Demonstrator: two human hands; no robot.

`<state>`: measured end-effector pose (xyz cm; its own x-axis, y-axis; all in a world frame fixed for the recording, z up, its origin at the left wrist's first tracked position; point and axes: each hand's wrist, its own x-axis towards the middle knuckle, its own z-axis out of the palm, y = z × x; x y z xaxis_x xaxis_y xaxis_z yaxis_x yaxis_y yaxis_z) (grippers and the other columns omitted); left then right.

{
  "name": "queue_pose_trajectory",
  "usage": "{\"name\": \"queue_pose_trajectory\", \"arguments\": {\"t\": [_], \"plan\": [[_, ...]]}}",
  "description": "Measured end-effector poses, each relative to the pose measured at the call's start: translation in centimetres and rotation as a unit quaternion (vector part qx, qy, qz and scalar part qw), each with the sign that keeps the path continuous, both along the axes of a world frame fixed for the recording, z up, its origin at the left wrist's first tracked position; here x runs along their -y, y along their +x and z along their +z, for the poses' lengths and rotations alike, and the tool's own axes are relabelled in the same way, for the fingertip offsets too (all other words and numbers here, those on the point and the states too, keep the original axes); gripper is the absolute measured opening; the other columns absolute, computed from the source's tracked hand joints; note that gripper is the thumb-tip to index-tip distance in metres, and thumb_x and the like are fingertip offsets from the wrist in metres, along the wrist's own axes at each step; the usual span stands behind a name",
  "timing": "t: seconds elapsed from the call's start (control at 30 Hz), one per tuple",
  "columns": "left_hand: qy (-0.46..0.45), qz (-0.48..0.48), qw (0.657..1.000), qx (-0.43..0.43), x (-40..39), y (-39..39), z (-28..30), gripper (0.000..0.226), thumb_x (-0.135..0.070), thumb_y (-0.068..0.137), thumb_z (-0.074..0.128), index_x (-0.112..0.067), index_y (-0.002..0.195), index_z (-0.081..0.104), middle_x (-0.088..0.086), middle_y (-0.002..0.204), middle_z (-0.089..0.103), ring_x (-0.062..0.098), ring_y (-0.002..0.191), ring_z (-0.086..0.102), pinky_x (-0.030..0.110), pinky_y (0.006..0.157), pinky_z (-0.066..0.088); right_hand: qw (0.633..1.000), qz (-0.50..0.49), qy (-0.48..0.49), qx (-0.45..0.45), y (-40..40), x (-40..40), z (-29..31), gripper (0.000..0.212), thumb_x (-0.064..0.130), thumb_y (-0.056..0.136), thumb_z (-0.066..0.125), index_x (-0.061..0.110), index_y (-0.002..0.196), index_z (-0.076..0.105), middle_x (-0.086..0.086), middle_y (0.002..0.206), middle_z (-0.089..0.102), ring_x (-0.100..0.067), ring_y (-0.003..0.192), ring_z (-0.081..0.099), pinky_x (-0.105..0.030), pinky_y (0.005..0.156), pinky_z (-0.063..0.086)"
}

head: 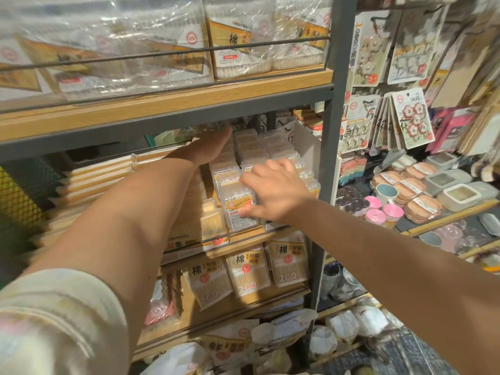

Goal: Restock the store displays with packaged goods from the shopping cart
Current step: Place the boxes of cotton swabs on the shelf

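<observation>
Landmark: grey upright post (328, 147) of the shelf unit; all positions given rel. to it.

1. Dental floss pack (239, 209), clear plastic w/ orange-and-white label: left of the post, mid shelf, front of the row, standing upright behind the front rail. More clear packs (257, 147) of the same type stacked in rows behind it, toward the back.
2. Right hand (273, 190): just left of the post, on the front floss pack. Fingers curled over the pack's top, thumb along its lower front face; grip is closed round the pack.
3. Left hand (209, 146): further left of the post, reaching deep into the mid shelf under the upper board. Fingertips hidden in shadow under the board, so whether it is spread or holding anything cannot be told. Pale sleeve (51, 320) at lower left.
4. Toothpick boxes (211, 215): left of the post, just beside the floss pack, under the left forearm.
5. Cotton swab bags (247, 269): left of the post, one shelf down, three in a row, tilted back.
6. Large swab packs (238, 44): left of the post, top shelf, behind a wire rail.
7. Hook cards (412, 117): right of the post, hanging.
8. Lidded containers (460, 193): right of the post, well apart, on a lower counter.
</observation>
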<state>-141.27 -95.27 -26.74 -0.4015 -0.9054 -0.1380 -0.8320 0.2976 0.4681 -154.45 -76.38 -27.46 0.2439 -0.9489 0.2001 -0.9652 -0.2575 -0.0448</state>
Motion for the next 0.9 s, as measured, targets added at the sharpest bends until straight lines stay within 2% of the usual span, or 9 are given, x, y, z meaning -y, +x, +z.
{"name": "queue_pose_trajectory", "arguments": {"t": [0.1,0.17,0.23,0.3,0.37,0.47,0.53,0.73,0.9], "plan": [[-0.015,-0.012,1.000,0.006,-0.3,-0.1,0.2,0.068,-0.066,0.098,0.003,-0.034,0.156,0.015,0.001,0.165,0.010,0.022,0.152,0.007,0.046,0.121,0.009,0.999,0.007,-0.010,-0.048,-0.2,-0.1,-0.8,0.063,0.069,0.083,0.055,0.025,0.129,0.050,0.001,0.119,0.050,-0.023,0.121,0.041,-0.043,0.112,0.009],[-0.016,-0.009,1.000,0.013,-0.7,0.0,0.4,0.072,-0.071,0.094,0.003,-0.036,0.155,0.016,0.000,0.165,0.010,0.022,0.153,0.007,0.049,0.122,0.009,0.997,0.007,-0.004,-0.078,-0.3,-0.1,-1.3,0.075,0.071,0.084,0.048,0.024,0.142,0.043,-0.003,0.135,0.050,-0.027,0.133,0.036,-0.050,0.118,-0.006],[-0.018,-0.007,1.000,0.018,-1.0,0.2,0.3,0.081,-0.078,0.088,0.000,-0.035,0.155,0.018,0.002,0.165,0.012,0.024,0.152,0.009,0.052,0.121,0.011,0.994,0.006,0.011,-0.104,-0.4,-0.2,-1.3,0.091,0.078,0.082,0.023,0.025,0.155,0.023,-0.004,0.156,0.035,-0.028,0.148,0.021,-0.050,0.112,-0.023],[-0.027,-0.032,0.999,0.029,-0.4,0.5,-0.3,0.092,-0.085,0.078,-0.007,-0.033,0.144,0.032,0.012,0.159,0.026,0.033,0.149,0.021,0.057,0.117,0.022,0.994,0.017,0.048,-0.093,-0.6,0.0,-1.2,0.093,0.079,0.084,0.010,0.023,0.158,0.002,0.000,0.165,0.013,-0.023,0.153,0.004,-0.047,0.114,-0.024],[-0.015,-0.037,0.998,0.054,0.3,0.4,-0.9,0.082,-0.085,0.077,-0.008,-0.031,0.117,0.041,0.024,0.141,0.041,0.041,0.136,0.038,0.059,0.108,0.033,0.992,0.031,0.105,-0.057,-0.8,-0.1,-0.5,0.085,0.072,0.093,0.018,0.021,0.157,-0.007,0.001,0.166,0.000,-0.018,0.153,-0.002,-0.044,0.121,-0.013],[-0.005,-0.005,1.000,0.018,-1.7,0.1,0.1,0.050,-0.047,0.103,0.012,-0.019,0.137,0.036,0.021,0.146,0.039,0.036,0.136,0.038,0.056,0.110,0.033,0.993,0.012,0.112,-0.019,-2.0,-0.6,0.5,0.082,0.064,0.098,0.025,0.018,0.157,-0.009,-0.001,0.166,-0.005,-0.015,0.152,-0.006,-0.040,0.124,-0.004],[-0.040,-0.020,0.999,0.018,-2.8,0.1,0.6,0.053,-0.038,0.103,0.005,-0.020,0.144,0.033,0.017,0.152,0.036,0.033,0.139,0.035,0.057,0.113,0.030,0.994,-0.041,0.097,-0.008,-3.3,-1.2,0.5,0.086,0.065,0.097,0.029,0.017,0.157,-0.009,-0.001,0.166,-0.008,-0.016,0.152,-0.008,-0.037,0.123,-0.005],[-0.103,-0.085,0.986,0.095,-3.5,-0.2,-0.3,0.071,-0.064,0.099,0.007,-0.024,0.157,0.014,0.003,0.165,0.010,0.023,0.152,0.008,0.048,0.123,0.012,0.991,-0.092,0.095,-0.017,-4.1,-2.0,-1.6,0.098,0.066,0.090,0.051,0.017,0.158,-0.001,-0.005,0.166,-0.001,-0.021,0.153,-0.004,-0.034,0.120,-0.007],[-0.084,-0.077,0.989,0.095,-4.7,0.0,-0.5,0.089,-0.080,0.086,0.001,-0.029,0.156,0.020,0.003,0.164,0.016,0.025,0.151,0.018,0.049,0.122,0.018,0.994,-0.096,0.051,-0.004,-3.5,-0.6,-2.2,0.089,0.062,0.092,0.050,0.016,0.158,0.010,-0.004,0.165,0.011,-0.023,0.152,0.003,-0.041,0.123,-0.005]]}}
